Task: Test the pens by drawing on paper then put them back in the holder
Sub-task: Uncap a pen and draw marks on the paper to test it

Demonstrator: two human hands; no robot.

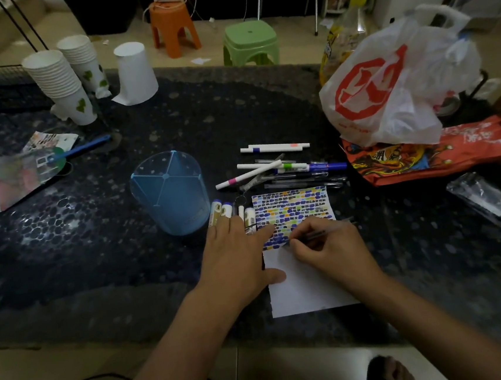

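A white sheet of paper (304, 288) lies on the dark table, its upper half covered with rows of blue, yellow and green marks. My right hand (331, 252) grips a dark clear pen (323, 233) with its tip on the paper at the lower edge of the marks. My left hand (237, 258) lies flat with its fingers spread, pressing the paper's left edge. A blue translucent pen holder (171, 194) with inner dividers stands left of the paper. Several markers (223, 210) lie between holder and paper, partly under my left fingers. A pile of pens (284, 168) lies behind the paper.
Stacks of white paper cups (61, 82) stand at the back left, a fan with a blue handle (21, 178) at the left. A white and red plastic bag (386, 85) and an orange packet (429, 151) fill the right side. Stools stand beyond the table.
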